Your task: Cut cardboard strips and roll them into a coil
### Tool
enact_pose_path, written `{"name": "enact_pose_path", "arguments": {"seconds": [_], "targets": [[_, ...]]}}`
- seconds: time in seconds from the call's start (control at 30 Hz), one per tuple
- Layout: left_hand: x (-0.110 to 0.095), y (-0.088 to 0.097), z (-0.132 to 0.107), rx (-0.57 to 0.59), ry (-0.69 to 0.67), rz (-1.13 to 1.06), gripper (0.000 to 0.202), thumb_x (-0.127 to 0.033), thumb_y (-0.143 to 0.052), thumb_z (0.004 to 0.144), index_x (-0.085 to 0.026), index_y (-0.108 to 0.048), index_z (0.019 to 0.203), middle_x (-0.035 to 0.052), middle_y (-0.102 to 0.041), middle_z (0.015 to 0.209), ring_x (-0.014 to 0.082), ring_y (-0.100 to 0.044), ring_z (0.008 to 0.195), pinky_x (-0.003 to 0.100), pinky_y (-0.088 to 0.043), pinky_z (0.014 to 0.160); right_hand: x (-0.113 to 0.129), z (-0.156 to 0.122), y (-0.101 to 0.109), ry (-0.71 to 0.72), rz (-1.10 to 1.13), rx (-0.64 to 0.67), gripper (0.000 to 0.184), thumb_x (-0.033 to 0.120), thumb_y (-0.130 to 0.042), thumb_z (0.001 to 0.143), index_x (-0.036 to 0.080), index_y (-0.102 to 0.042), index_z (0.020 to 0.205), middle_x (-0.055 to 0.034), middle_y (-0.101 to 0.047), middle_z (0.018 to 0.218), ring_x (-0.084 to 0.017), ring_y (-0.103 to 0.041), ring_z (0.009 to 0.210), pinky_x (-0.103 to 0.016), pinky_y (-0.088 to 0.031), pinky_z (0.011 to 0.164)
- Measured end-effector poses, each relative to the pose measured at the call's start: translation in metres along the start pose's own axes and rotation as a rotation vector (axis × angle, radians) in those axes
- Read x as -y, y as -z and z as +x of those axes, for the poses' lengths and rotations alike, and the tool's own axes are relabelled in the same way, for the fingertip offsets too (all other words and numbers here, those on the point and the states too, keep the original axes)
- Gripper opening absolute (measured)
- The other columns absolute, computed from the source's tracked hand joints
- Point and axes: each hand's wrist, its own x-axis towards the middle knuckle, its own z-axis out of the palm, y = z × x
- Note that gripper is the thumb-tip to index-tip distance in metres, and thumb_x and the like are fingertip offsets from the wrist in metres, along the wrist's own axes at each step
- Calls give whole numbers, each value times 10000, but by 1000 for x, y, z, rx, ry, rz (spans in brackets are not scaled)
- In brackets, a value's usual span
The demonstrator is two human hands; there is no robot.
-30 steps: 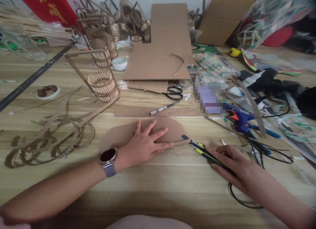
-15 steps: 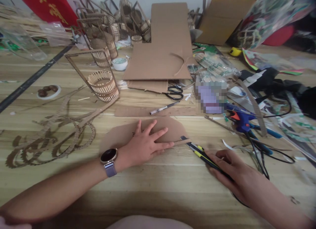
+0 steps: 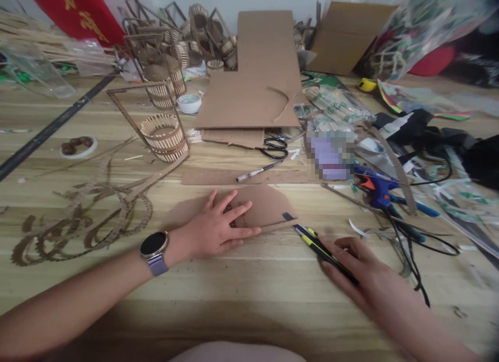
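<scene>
Across the worktop (image 3: 249, 299) I see a box (image 3: 351, 39) far back, cardboard (image 3: 268, 203) up front, a basket (image 3: 158, 143). The left hand (image 3: 212, 227) spreads flat on that cardboard; the right hand (image 3: 362, 268) grips a cutter (image 3: 317, 247) at its edge. A dish (image 3: 83, 153) holds brown lumps (image 3: 74, 144).

Your table (image 3: 249, 299) is smooth wood with a faint sheen. Toward its near edge, your cardboard piece (image 3: 268, 201) looks matt and smooth; your cutter (image 3: 316, 247) joins a metal blade to plastic. Toward the left edge, cardboard strips (image 3: 125, 198) look rough and ridged.
</scene>
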Motion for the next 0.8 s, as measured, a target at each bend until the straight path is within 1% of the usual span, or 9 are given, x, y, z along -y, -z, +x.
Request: {"name": "enact_pose_path", "arguments": {"seconds": [0.1, 0.2, 0.37, 0.53, 0.67, 0.8], "targets": [[-1, 0, 1, -9, 6, 13, 413, -473, -426, 1008, -521, -448, 1418, 57, -378, 1583, 451, -229, 1453, 761, -218, 1050, 1, 0, -2, 23, -22, -7, 490, 491, -383, 1000, 214, -635, 1316, -107, -654, 980, -165, -700, 612, -250, -577, 461], [-3, 0, 2, -18, 9, 15, 412, -442, -415, 1017, -514, -447, 1422, 63, -377, 1583, 457, -250, 1442, 759, -239, 1033, 3, 0, -1, 53, -46, -27, 499, 483, -367, 1007, 196, -633, 1315, -105, -649, 959, -156, -694, 583, -246, -574, 449], [-3, 0, 2, -25, 10, 18, 418, -440, -426, 1014, -517, -443, 1424, 62, -375, 1584, 462, -238, 1444, 745, -249, 1035, 11, 2, -1, 74, -93, -61, 519, 472, -318, 1021, 168, -651, 1278, -106, -643, 926, -159, -694, 566, -268, -595, 483], [-3, 1, 2, -7, 5, 26, 421, -438, -411, 1019, -511, -433, 1433, 62, -367, 1588, 462, -245, 1440, 741, -263, 1030, 14, 0, -1, 77, -110, -58, 496, 466, -320, 1025, 197, -643, 1287, -93, -639, 908, -152, -701, 576, -233, -558, 428], [-3, 0, 2, -24, 9, 32, 414, -442, -415, 1019, -518, -440, 1425, 57, -375, 1583, 456, -251, 1439, 736, -257, 1035, 20, 2, -1, 105, -144, -77, 516, 442, -283, 1039, 153, -644, 1269, -91, -632, 898, -142, -689, 565, -245, -570, 448], [-3, -1, 2, -40, 9, 29, 408, -454, -410, 1019, -519, -449, 1420, 46, -376, 1584, 443, -250, 1442, 716, -249, 1054, 29, 4, -1, 122, -193, -117, 508, 406, -260, 1052, 144, -652, 1242, -74, -620, 885, -113, -669, 521, -213, -539, 409]]}}
